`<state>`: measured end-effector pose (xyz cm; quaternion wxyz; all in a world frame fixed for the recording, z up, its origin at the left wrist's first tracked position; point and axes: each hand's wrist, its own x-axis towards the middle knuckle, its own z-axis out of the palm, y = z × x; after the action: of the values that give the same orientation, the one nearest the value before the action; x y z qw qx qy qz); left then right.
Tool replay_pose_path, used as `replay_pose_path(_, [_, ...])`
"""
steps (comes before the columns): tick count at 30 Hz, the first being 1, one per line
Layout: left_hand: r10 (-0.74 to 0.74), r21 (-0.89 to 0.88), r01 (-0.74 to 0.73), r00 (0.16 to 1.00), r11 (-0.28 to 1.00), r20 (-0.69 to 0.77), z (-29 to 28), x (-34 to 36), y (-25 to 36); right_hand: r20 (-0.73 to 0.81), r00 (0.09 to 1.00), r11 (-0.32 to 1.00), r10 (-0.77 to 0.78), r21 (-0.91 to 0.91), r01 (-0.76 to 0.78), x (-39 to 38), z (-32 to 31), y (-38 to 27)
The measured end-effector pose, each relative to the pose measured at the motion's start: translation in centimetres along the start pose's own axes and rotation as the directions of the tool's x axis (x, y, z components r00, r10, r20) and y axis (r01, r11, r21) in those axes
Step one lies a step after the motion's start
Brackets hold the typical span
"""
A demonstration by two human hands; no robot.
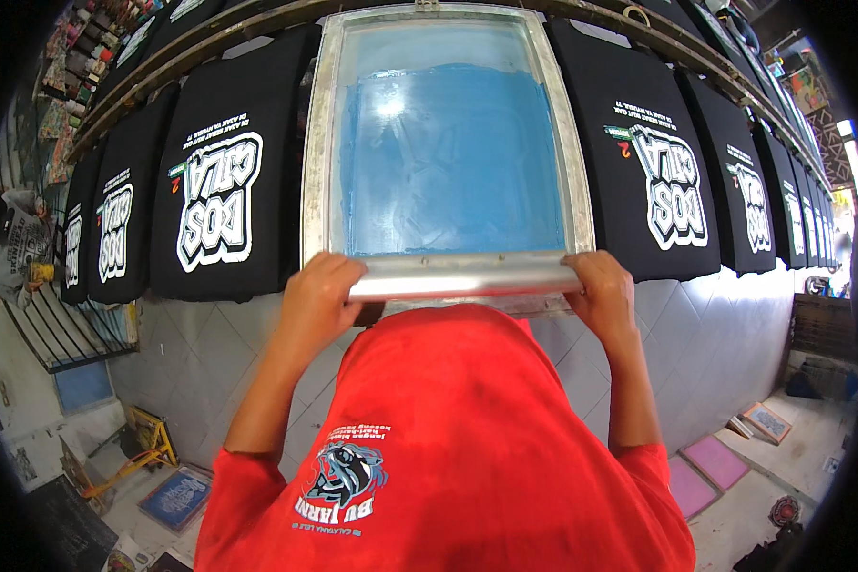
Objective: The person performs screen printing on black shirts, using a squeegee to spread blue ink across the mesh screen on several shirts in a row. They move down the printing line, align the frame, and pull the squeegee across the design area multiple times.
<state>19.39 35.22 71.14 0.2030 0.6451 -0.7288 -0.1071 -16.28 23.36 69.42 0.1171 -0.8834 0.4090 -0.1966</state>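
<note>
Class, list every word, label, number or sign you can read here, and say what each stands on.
Wording is left uncopied; each line gives its place.
Black shirt on the left: big white letters, small white lines, green label, red numeral.
Black shirt on the right: similar print.
Red shirt: white letters around a dark animal picture.
Farther shirts: smallest lines too small to read.
Frame: no lettering visible.

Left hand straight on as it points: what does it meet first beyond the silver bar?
Beyond the silver bar, the left hand would likely meet the left rail of the screen frame; depth is unclear.
</note>
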Motion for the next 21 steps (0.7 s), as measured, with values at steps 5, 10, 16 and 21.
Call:
replay_pose_path(5, [-0.035, -0.056, 0.037, 0.999, 0.998, 0.036, 1.9, -2.7, 0.0, 0.077, 0.996, 0.998, 0.052, -0.026, -0.050, -2.8, 1.0, -0.7])
replay_pose_path(10, [-0.039, -0.059, 0.041, 0.999, 0.997, 0.030, 2.9, -3.0, 0.0, 0.015, 1.000, 1.000, 0.010, -0.018, -0.010, -3.3, 2.1, -0.3])
replay_pose_path(16, [0.042, -0.052, -0.043, 0.999, 0.998, -0.006, 4.0, -3.7, -1.2, -0.055, 0.995, 0.996, -0.085, -0.024, 0.084, -3.7, 3.0, 0.2])
replay_pose_path(21, [0.040, -0.035, -0.041, 0.999, 0.999, -0.017, 4.0, -4.1, -0.8, -0.043, 0.993, 0.992, -0.114, -0.056, 0.112, -4.2, 3.0, 0.5])
